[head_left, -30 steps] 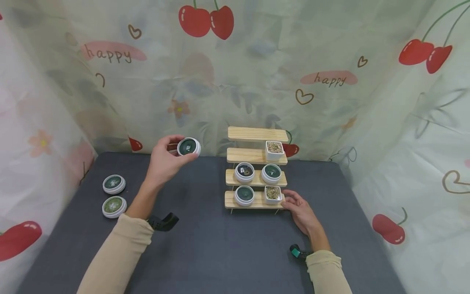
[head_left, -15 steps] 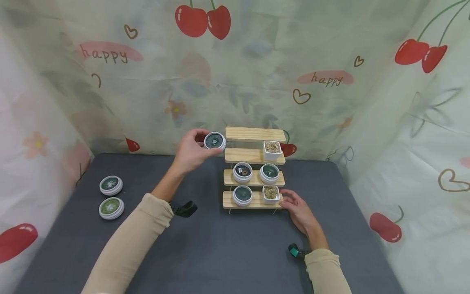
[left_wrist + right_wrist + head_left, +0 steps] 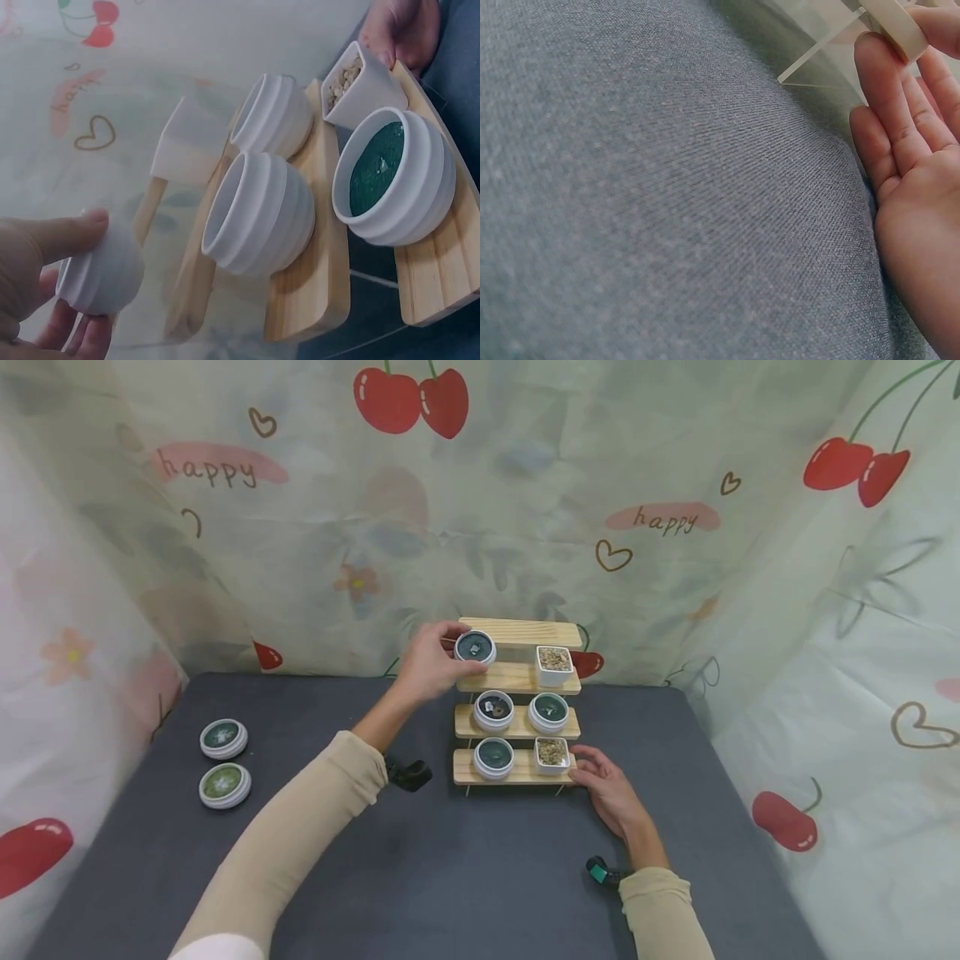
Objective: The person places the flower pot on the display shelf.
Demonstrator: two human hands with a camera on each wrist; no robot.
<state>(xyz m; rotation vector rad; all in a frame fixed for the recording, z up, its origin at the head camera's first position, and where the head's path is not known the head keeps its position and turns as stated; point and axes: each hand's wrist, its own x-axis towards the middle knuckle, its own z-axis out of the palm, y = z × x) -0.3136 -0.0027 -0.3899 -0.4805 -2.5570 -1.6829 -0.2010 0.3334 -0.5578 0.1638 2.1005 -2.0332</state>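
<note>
My left hand (image 3: 431,662) grips a small round white pot (image 3: 476,647) with a dark green filling, thumb on one side and fingers on the other. In the left wrist view the pot (image 3: 112,274) is held over the upper left part of a stepped wooden stand (image 3: 525,632). My right hand (image 3: 613,795) pinches the right end of the stand's lowest board (image 3: 900,34), thumb above and fingers beneath. That board carries a round pot (image 3: 493,758) and a square white pot (image 3: 552,756) of grainy filling. One step up sit a dark-filled round pot (image 3: 492,711) and a green-filled one (image 3: 548,712).
Another square pot (image 3: 554,667) stands at the right on the second board from the top. Two more round pots, one dark green (image 3: 223,739) and one lighter green (image 3: 225,785), rest at the left of the grey tabletop (image 3: 465,877). A printed curtain (image 3: 300,560) surrounds the table.
My left hand has carried the round pot rightward from beside the stand to over its upper left boards. My right hand keeps its hold on the lowest board.
</note>
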